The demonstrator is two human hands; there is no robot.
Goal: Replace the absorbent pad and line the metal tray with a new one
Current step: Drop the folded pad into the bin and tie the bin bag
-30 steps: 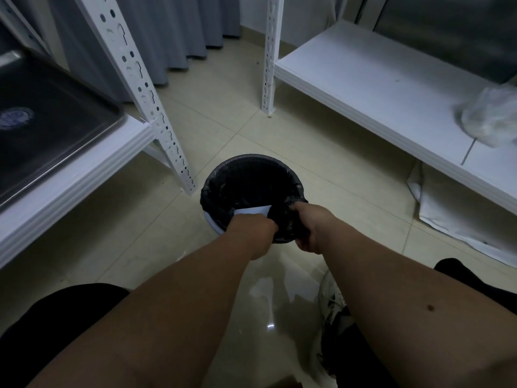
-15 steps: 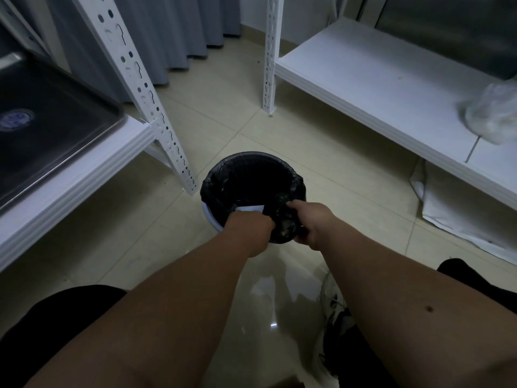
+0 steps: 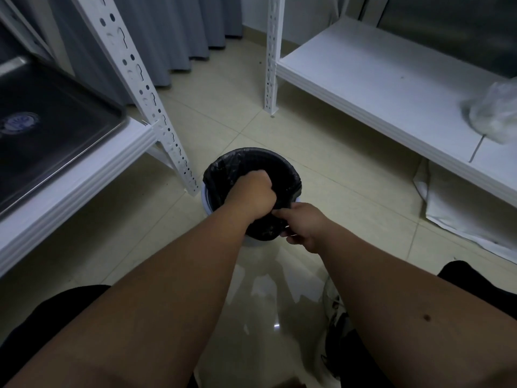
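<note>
A round bin with a black liner (image 3: 291,183) stands on the tiled floor between two white racks. My left hand (image 3: 250,193) is a curled fist pushed down inside the bin; the white used pad it held is hidden under it. At the bin's near rim, my right hand (image 3: 303,226) pinches the black liner. The metal tray (image 3: 84,127) lies bare on the left rack's shelf, a round mark on its bottom.
A slotted white rack post (image 3: 140,88) stands just left of the bin. The right rack's shelf (image 3: 377,79) carries a crumpled clear plastic bag (image 3: 495,116). A white sheet (image 3: 461,211) lies on the floor under that shelf. My knees and a shoe (image 3: 334,306) are at the bottom.
My left hand has moved forward and down into the bin, and the white pad's edge no longer shows. My right hand stays on the liner at the rim.
</note>
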